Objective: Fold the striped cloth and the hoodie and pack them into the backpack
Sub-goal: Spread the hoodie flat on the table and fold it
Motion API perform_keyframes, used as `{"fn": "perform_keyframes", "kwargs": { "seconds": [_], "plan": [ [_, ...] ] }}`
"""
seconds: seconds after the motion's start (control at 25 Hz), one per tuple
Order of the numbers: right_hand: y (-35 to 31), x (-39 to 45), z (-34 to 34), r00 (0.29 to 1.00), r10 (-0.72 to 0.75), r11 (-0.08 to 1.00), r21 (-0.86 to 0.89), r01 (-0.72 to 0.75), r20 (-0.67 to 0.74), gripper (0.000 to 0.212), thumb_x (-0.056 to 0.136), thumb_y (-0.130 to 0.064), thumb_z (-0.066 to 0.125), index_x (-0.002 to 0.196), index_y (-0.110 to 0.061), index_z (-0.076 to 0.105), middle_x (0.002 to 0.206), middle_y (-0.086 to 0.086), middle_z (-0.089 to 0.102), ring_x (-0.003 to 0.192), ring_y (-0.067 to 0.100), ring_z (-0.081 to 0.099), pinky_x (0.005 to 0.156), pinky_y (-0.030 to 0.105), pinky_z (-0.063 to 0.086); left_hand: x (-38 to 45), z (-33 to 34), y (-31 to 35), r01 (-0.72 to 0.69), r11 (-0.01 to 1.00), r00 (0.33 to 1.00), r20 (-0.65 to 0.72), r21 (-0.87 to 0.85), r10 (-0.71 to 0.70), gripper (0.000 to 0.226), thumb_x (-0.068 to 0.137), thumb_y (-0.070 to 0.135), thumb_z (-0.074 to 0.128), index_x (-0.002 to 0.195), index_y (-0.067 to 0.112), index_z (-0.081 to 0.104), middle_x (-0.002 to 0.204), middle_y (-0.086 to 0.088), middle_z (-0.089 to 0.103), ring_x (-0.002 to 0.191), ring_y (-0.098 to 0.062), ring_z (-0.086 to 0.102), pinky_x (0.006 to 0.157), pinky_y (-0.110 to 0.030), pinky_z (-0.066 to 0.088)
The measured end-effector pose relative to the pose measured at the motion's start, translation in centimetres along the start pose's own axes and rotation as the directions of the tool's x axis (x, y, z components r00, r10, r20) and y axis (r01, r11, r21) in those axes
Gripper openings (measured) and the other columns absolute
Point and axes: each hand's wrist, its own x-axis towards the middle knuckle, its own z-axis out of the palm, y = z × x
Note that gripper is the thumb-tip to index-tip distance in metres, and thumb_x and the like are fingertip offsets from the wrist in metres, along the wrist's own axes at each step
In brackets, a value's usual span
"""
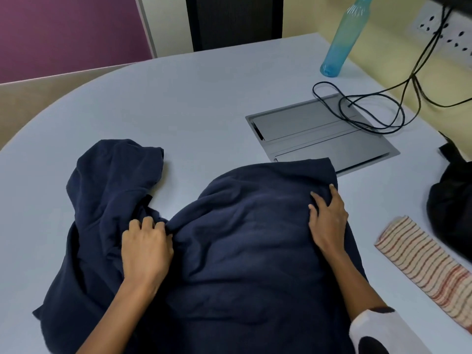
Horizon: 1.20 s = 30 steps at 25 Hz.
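A navy hoodie (242,238) is lying along the desk's near edge. The left hand (145,249) is gripping bunched fabric by the hood; the right hand (328,221) is pressing flat, nearer the folded striped cloth (429,267).

A pale grey table (178,98) with a rounded far edge is filling most of the view. A grey metal cable hatch (319,134) is sitting flush in its top at 2 o'clock, with black cables (370,108) looping across it and running up toward white wall sockets (444,34) at 1 o'clock. A translucent blue bottle (344,39) is standing near the far edge at 1 o'clock. A purple partition (69,31) is occupying 10 o'clock, a dark panel (232,19) is standing at 12 o'clock, and a cream wall (306,14) is showing beside it. Soft, even light is falling across the tabletop.
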Motion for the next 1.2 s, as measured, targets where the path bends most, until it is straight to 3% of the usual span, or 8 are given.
{"fn": "perform_keyframes", "kwargs": {
  "seconds": [0.2, 0.44, 0.6, 0.72, 0.84, 0.92, 1.04, 1.2],
  "plan": [
    [-0.6, 2.1, -2.2, 0.985, 0.173, 0.983, -0.071, -0.171, 0.021, 0.033, 0.087, 0.003, 0.052, 0.114, -0.008, 0.066, 0.146, 0.022, 0.036, 0.136, 0.037, 0.026, 0.111, 0.049, 0.023, -0.9, -0.8, 0.1, 0.035, 0.982, 0.986, -0.153, -0.185, -0.064, 0.022, 0.088, 0.019, 0.063, 0.108, 0.01, 0.064, 0.118, -0.015, 0.051, 0.094, -0.032, 0.05, 0.075, -0.046, 0.04],
    [-15.5, 0.4, -0.4, 0.932, -0.304, 0.908, 0.355, 0.222, 0.197, 0.021, 0.088, -0.004, 0.059, 0.104, -0.008, 0.071, 0.118, 0.007, 0.065, 0.115, 0.022, 0.055, 0.099, 0.02, 0.035, -0.2, -1.9, -4.1, 0.304, 0.901, 0.918, -0.16, -0.31, -0.364, 0.037, 0.083, 0.018, 0.067, 0.117, 0.014, 0.051, 0.131, -0.018, 0.038, 0.115, -0.037, 0.041, 0.089, -0.054, 0.034],
    [-25.8, -3.7, 2.0, 0.69, -0.507, 0.798, 0.584, 0.149, 0.517, 0.025, 0.092, -0.026, 0.06, 0.113, -0.017, 0.069, 0.113, -0.003, 0.07, 0.104, 0.011, 0.061, 0.1, 0.028, 0.042, 0.2, -3.2, -6.6, 0.468, 0.492, 0.81, 0.132, -0.734, -0.572, 0.047, 0.078, 0.037, 0.073, 0.116, 0.015, 0.057, 0.102, 0.0, 0.063, 0.094, -0.021, 0.06, 0.09, -0.039, 0.047],
    [-29.7, -5.1, 3.0, 0.539, -0.564, 0.826, 0.423, 0.373, 0.626, 0.028, 0.081, -0.052, 0.065, 0.089, -0.025, 0.07, 0.077, -0.012, 0.065, 0.084, 0.009, 0.053, 0.088, 0.036, 0.03, -0.4, -4.6, -7.7, 0.493, 0.29, 0.704, 0.18, -0.82, -0.688, 0.021, 0.083, 0.036, 0.069, 0.09, 0.017, 0.065, 0.075, 0.008, 0.061, 0.072, -0.007, 0.057, 0.086, -0.04, 0.05],
    [-29.7, -3.4, 2.3, 0.741, -0.484, 0.865, 0.383, 0.325, 0.465, 0.023, 0.084, -0.042, 0.067, 0.076, -0.02, 0.068, 0.056, -0.015, 0.05, 0.07, 0.012, 0.046, 0.079, 0.034, 0.03, -1.5, -5.2, -9.0, 0.329, 0.134, 0.713, 0.153, -0.935, -0.684, 0.03, 0.092, 0.041, 0.054, 0.082, 0.016, 0.066, 0.077, 0.003, 0.066, 0.071, -0.008, 0.061, 0.078, -0.03, 0.052],
    [-28.3, -1.2, 1.1, 0.918, -0.269, 0.871, 0.481, 0.102, 0.293, 0.018, 0.085, -0.036, 0.067, 0.075, -0.021, 0.068, 0.057, -0.014, 0.054, 0.067, 0.015, 0.052, 0.07, 0.029, 0.035, -2.5, -3.8, -10.7, 0.302, 0.372, 0.846, 0.067, -0.878, -0.529, 0.03, 0.094, 0.044, 0.048, 0.1, 0.021, 0.067, 0.102, 0.006, 0.067, 0.092, -0.008, 0.062, 0.087, -0.033, 0.049],
    [-26.2, 1.2, -0.2, 0.975, -0.006, 0.911, 0.403, -0.086, 0.223, 0.023, 0.088, -0.033, 0.063, 0.084, -0.011, 0.07, 0.069, -0.001, 0.058, 0.076, 0.025, 0.056, 0.066, 0.027, 0.036, -4.3, -0.6, -12.0, 0.266, 0.85, 0.962, 0.187, -0.454, -0.201, 0.068, 0.082, 0.07, 0.025, 0.137, 0.033, 0.043, 0.134, -0.001, 0.048, 0.118, -0.02, 0.05, 0.1, -0.04, 0.042],
    [-24.5, 2.8, 0.9, 0.96, 0.208, 0.944, 0.217, -0.247, 0.187, 0.021, 0.091, -0.028, 0.06, 0.095, -0.01, 0.07, 0.095, 0.012, 0.067, 0.1, 0.036, 0.057, 0.078, 0.034, 0.038, -5.9, 0.2, -10.9, 0.34, 0.913, 0.93, 0.222, -0.227, -0.292, 0.093, 0.072, 0.073, -0.009, 0.147, 0.029, 0.026, 0.123, -0.001, 0.052, 0.11, -0.018, 0.052, 0.093, -0.035, 0.034]
  ]
}}
